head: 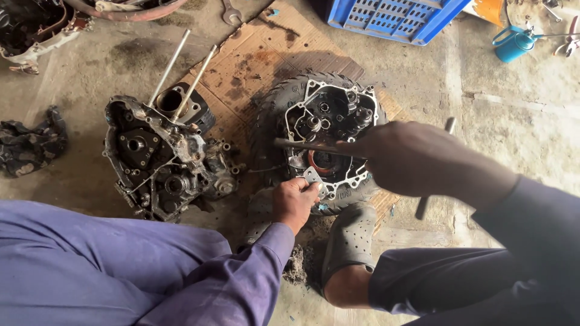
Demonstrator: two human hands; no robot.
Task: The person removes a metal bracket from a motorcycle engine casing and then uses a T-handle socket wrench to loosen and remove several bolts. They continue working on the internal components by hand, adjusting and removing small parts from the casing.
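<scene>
A person is working on an engine case (329,130) nested in a tyre (266,121) on the floor.
The tyre is cradling it level; the left hand (294,201) is pinching its rim steady, while the right hand (402,158) is gripping a rod (302,145), apparently probing inside.

Purple sleeves (241,271), blue slatted crate (393,18), teal oil can (513,43), brown stained cardboard (254,66), grey perforated shoe (350,238)

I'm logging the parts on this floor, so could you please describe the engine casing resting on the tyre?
The engine casing is a pale metal half, open side up, showing gears, a reddish ring and bolt lugs round its rim. It lies flat on a small black tyre. The left hand grips its near edge; the right hand holds a rod across it.
</scene>
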